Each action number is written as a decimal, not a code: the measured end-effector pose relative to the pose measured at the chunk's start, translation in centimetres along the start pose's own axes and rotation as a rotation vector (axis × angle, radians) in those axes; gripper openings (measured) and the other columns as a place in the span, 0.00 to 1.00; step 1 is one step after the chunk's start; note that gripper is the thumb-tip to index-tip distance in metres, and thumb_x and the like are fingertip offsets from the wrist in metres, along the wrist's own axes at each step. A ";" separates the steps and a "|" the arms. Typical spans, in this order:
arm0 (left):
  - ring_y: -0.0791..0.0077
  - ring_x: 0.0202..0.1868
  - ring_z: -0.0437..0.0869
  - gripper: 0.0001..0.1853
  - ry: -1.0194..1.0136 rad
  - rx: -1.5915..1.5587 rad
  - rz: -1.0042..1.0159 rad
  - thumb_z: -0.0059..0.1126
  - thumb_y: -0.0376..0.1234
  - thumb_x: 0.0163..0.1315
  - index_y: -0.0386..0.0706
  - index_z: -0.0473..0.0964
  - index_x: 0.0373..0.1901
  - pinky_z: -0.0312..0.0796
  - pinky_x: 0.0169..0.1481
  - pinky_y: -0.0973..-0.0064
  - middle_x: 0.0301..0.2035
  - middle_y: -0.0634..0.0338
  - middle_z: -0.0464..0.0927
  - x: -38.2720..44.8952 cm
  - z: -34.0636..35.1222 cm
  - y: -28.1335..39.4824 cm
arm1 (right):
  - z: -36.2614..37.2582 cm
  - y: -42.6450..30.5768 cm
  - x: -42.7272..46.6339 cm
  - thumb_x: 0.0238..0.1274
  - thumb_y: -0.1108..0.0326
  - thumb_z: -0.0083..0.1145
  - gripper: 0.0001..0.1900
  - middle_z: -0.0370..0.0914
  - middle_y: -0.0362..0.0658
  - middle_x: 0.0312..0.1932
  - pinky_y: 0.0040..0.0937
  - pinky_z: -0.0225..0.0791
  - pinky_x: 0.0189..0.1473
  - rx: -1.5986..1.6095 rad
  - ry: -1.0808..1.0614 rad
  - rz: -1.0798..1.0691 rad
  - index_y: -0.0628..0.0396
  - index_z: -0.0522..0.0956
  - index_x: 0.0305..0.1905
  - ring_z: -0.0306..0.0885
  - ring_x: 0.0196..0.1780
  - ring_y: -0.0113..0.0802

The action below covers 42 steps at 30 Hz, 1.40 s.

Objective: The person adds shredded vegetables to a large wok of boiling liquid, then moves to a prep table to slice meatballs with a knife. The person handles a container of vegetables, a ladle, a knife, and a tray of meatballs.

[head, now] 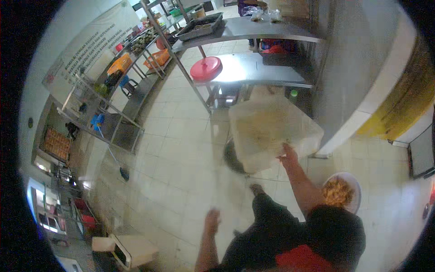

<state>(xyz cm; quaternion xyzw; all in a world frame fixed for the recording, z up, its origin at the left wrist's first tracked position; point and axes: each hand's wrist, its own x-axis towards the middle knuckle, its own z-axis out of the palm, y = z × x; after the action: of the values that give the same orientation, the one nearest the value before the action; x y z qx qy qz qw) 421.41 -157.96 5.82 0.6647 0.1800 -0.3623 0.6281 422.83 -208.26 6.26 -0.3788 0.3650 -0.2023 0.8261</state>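
Observation:
My right hand (288,155) is at the near edge of a large translucent plastic tub (272,127), which is blurred. Its fingertips meet the tub's rim or wall; how firmly they grip does not show. Part of a dark round object (233,157) shows under the tub's left side. My left hand (212,221) hangs over the tiled floor, away from any object, with its fingers curled and blurred. Beside my right forearm stands a white round basin (357,193) holding yellowish-brown food pieces.
Ahead stands a steel table (285,30) with a dark tray (200,27) on top and a red round lid (206,68) on its lower shelf. A long-handled brush or mop (124,173) lies left. A beige bin (136,251) is at lower left, and a wall (353,68) rises at right.

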 end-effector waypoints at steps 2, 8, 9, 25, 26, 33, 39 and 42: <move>0.63 0.65 0.69 0.32 0.095 0.050 -0.152 0.60 0.46 0.65 0.49 0.64 0.68 0.66 0.64 0.56 0.61 0.57 0.71 0.3 -1.0 -1.3 | 3.3 0.0 4.1 0.64 0.74 0.60 0.28 0.67 0.45 0.63 0.44 0.78 0.46 0.268 0.149 0.086 0.55 0.67 0.68 0.72 0.56 0.41; 0.62 0.65 0.70 0.30 0.202 0.207 -0.395 0.58 0.46 0.66 0.48 0.64 0.68 0.65 0.66 0.57 0.62 0.57 0.72 -0.7 -2.1 0.8 | 5.1 8.1 15.1 0.64 0.64 0.62 0.25 0.71 0.45 0.58 0.50 0.74 0.49 0.279 0.259 0.079 0.56 0.70 0.64 0.73 0.55 0.42; 0.62 0.65 0.70 0.30 0.218 0.227 -0.400 0.58 0.45 0.67 0.48 0.64 0.68 0.65 0.66 0.57 0.62 0.57 0.72 -0.9 -2.3 1.2 | 6.0 9.1 16.8 0.64 0.63 0.63 0.25 0.72 0.46 0.57 0.49 0.74 0.48 0.430 0.305 0.093 0.57 0.71 0.63 0.74 0.53 0.43; 0.62 0.65 0.72 0.27 0.244 0.334 -0.653 0.53 0.44 0.69 0.45 0.66 0.67 0.63 0.69 0.58 0.62 0.57 0.73 -7.9 -3.1 -0.5 | 10.6 18.1 40.7 0.65 0.60 0.54 0.18 0.80 0.49 0.50 0.49 0.70 0.59 -1.992 -0.348 -0.446 0.55 0.76 0.56 0.78 0.54 0.48; 0.62 0.65 0.72 0.27 0.219 0.318 -0.679 0.53 0.44 0.70 0.45 0.66 0.67 0.63 0.70 0.58 0.62 0.57 0.73 -8.2 -2.4 -1.6 | 8.7 18.8 41.4 0.63 0.60 0.55 0.17 0.81 0.50 0.48 0.49 0.70 0.59 -2.101 -0.441 -0.530 0.56 0.79 0.53 0.78 0.53 0.48; 0.61 0.65 0.72 0.25 0.142 0.354 -0.503 0.51 0.43 0.71 0.44 0.67 0.66 0.62 0.71 0.58 0.62 0.57 0.73 -8.8 0.4 -4.8 | 11.2 26.7 31.6 0.58 0.67 0.53 0.13 0.79 0.56 0.53 0.52 0.63 0.68 -2.108 -0.700 -0.428 0.59 0.83 0.44 0.74 0.61 0.54; 0.61 0.61 0.75 0.24 0.280 0.384 -0.192 0.53 0.40 0.69 0.44 0.68 0.65 0.67 0.67 0.60 0.59 0.56 0.75 -18.0 7.3 -14.4 | 8.6 32.5 7.6 0.60 0.64 0.50 0.14 0.80 0.55 0.50 0.51 0.68 0.59 -2.023 -1.528 -0.213 0.57 0.82 0.44 0.76 0.56 0.54; 0.62 0.51 0.81 0.18 0.780 -0.824 -0.245 0.55 0.38 0.71 0.47 0.69 0.60 0.75 0.53 0.68 0.52 0.53 0.79 -23.0 13.6 -19.1 | 4.8 34.5 1.0 0.60 0.61 0.48 0.15 0.81 0.54 0.46 0.52 0.72 0.53 -1.946 -1.916 -0.271 0.56 0.82 0.42 0.79 0.50 0.54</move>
<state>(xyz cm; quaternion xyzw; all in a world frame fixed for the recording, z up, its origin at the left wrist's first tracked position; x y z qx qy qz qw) 389.20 -163.33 9.31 0.4239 0.5998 -0.0608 0.6759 429.09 -184.84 -18.76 -0.8228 -0.3895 0.3930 0.1300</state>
